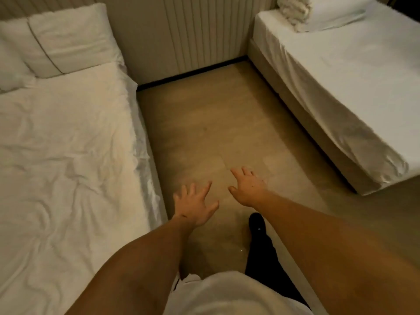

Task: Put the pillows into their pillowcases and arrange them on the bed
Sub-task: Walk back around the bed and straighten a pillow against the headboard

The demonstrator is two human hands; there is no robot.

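I stand in the aisle between two beds. My left hand (195, 204) and my right hand (247, 186) are stretched out over the floor, palms down, fingers spread, holding nothing. On the left bed (68, 155) two white cased pillows lie at the head: one (70, 39) on the right, another (11, 57) partly cut off at the left edge. On the right bed (341, 71) a white pillow (336, 12) lies at the far end beside a rumpled pile of white linen (293, 10).
The beige floor (216, 133) runs between the beds to a ribbed wall panel (204, 30) with a dark skirting. My dark-trousered leg and foot (258, 226) stand in the aisle. The left bed's sheet is wrinkled; the right bed's sheet is smooth.
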